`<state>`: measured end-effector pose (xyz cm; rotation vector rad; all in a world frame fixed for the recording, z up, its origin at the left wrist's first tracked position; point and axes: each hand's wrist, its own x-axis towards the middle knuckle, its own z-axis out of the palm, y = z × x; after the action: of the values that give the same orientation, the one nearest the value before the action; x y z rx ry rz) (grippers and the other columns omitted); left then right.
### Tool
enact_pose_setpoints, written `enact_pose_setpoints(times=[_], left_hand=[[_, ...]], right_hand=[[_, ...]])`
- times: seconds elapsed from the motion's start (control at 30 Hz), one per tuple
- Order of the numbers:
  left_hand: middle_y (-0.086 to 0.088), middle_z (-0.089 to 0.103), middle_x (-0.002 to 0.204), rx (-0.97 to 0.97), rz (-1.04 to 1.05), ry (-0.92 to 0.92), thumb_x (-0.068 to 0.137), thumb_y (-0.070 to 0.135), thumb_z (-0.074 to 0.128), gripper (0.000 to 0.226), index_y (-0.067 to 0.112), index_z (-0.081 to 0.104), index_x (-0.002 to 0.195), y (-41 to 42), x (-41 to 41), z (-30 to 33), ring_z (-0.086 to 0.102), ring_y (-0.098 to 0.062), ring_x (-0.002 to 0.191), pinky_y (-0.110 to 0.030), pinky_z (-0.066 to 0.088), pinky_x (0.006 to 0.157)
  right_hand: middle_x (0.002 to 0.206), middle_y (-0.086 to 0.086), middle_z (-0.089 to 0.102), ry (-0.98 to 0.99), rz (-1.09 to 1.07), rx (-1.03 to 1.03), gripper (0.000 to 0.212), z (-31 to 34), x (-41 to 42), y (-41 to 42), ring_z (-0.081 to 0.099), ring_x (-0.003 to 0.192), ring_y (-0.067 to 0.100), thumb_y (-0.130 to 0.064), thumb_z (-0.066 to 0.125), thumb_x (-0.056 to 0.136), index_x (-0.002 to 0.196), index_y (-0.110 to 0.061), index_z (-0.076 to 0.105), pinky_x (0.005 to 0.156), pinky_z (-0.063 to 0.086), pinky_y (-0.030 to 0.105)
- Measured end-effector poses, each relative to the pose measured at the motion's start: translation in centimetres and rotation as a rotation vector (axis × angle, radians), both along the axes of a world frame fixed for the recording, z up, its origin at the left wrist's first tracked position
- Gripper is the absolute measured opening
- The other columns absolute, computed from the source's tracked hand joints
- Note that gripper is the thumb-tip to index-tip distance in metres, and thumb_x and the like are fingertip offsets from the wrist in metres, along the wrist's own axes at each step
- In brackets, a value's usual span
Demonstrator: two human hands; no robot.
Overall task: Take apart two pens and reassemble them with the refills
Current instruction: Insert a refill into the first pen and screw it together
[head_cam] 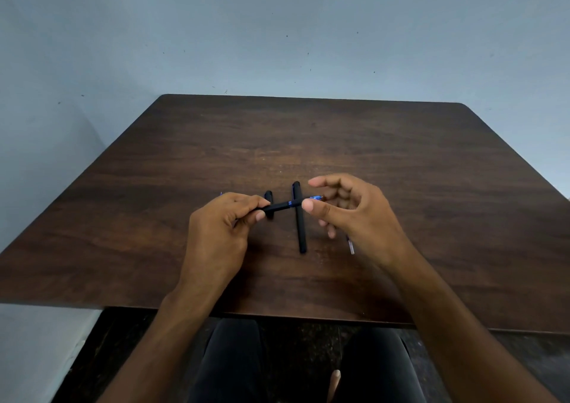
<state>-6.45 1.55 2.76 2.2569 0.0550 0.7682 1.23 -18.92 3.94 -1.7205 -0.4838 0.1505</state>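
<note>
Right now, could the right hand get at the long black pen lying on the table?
Probably yes. The right hand hovers open just right of the pen, with nothing between them on that side. Only the barrel held by the left hand crosses above the pen's far end.

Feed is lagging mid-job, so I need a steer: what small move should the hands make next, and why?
Probably close the right hand on the blue tip section and twist. The left hand already grips the black barrel, and the right hand's fingers sit open around the tip.
</note>
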Motion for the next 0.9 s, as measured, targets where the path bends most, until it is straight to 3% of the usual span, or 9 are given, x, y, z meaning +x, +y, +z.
enact_pose_setpoints(times=[0.07,0.13,0.33,0.43,0.57,0.63,0.7,0.8,0.9], left_hand=[[0.008,0.072,0.096,-0.004,0.008,0.000,0.083,0.001,0.074,0.023,0.014,0.077,0.102,0.1,0.1,0.1,0.062,0.010,0.092,-0.001,0.039,0.084],[0.008,0.072,0.095,0.002,0.011,0.003,0.083,0.001,0.074,0.023,0.014,0.077,0.102,0.2,0.2,0.2,0.061,0.010,0.093,-0.001,0.039,0.084],[0.009,0.071,0.096,0.026,0.006,0.009,0.084,0.002,0.073,0.022,0.013,0.077,0.102,0.1,0.0,0.2,0.060,0.010,0.093,0.000,0.039,0.084],[0.009,0.071,0.097,0.049,-0.003,0.006,0.085,0.003,0.072,0.022,0.013,0.077,0.104,0.0,-0.1,0.1,0.059,0.012,0.091,0.000,0.039,0.084],[0.011,0.069,0.097,0.066,-0.010,0.009,0.086,0.003,0.072,0.022,0.014,0.077,0.104,-0.2,-0.2,-0.1,0.059,0.014,0.090,0.001,0.038,0.083],[0.011,0.069,0.096,0.059,-0.009,0.013,0.085,0.003,0.072,0.022,0.014,0.077,0.104,-0.2,-0.1,-0.2,0.059,0.014,0.090,0.001,0.037,0.083],[0.010,0.070,0.096,0.059,-0.003,0.015,0.085,0.003,0.073,0.022,0.013,0.077,0.104,-0.2,-0.1,-0.2,0.059,0.012,0.090,0.001,0.037,0.084],[0.009,0.070,0.096,0.052,0.000,0.013,0.085,0.002,0.073,0.022,0.012,0.077,0.104,-0.1,-0.1,-0.1,0.058,0.011,0.091,0.000,0.038,0.085],[0.009,0.070,0.097,0.048,-0.002,0.025,0.085,0.002,0.072,0.022,0.013,0.077,0.104,-0.1,-0.2,0.0,0.059,0.014,0.090,0.000,0.038,0.084]], right_hand=[[0.087,0.002,0.074,-0.014,0.029,0.065,0.028,0.0,0.1,-0.4,0.066,0.066,0.017,-0.014,0.082,0.084,0.110,-0.018,0.072,0.056,0.055,0.030],[0.080,0.004,0.074,-0.050,0.024,0.049,0.019,0.0,0.1,-0.4,0.066,0.063,0.020,-0.008,0.078,0.086,0.103,-0.016,0.074,0.057,0.057,0.031],[0.068,0.006,0.073,-0.111,-0.058,-0.039,0.004,-0.1,-0.2,-0.1,0.065,0.056,0.018,-0.023,0.077,0.089,0.089,-0.019,0.076,0.056,0.057,0.031],[0.064,0.003,0.071,-0.165,-0.108,-0.100,0.015,0.1,-0.3,0.1,0.063,0.054,0.015,-0.032,0.074,0.090,0.077,-0.025,0.072,0.056,0.055,0.033],[0.065,0.006,0.071,-0.207,-0.140,-0.185,0.031,0.1,-0.4,0.6,0.067,0.064,0.031,-0.040,0.066,0.094,0.069,-0.023,0.070,0.062,0.057,0.047],[0.065,0.002,0.071,-0.203,-0.148,-0.207,0.036,0.1,-0.5,0.6,0.068,0.063,0.026,-0.046,0.063,0.094,0.068,-0.023,0.070,0.062,0.058,0.043],[0.073,-0.002,0.073,-0.193,-0.137,-0.202,0.027,0.0,-0.5,0.4,0.068,0.068,0.015,-0.050,0.067,0.089,0.079,-0.025,0.073,0.065,0.057,0.028],[0.092,-0.002,0.075,-0.149,-0.065,-0.108,0.025,-0.1,-0.4,-0.1,0.071,0.084,0.011,-0.027,0.083,0.081,0.104,-0.021,0.073,0.076,0.058,0.021],[0.089,-0.002,0.076,-0.152,-0.045,-0.095,0.019,0.0,-0.6,0.0,0.071,0.080,0.011,-0.011,0.082,0.082,0.099,-0.017,0.076,0.075,0.057,0.023]])
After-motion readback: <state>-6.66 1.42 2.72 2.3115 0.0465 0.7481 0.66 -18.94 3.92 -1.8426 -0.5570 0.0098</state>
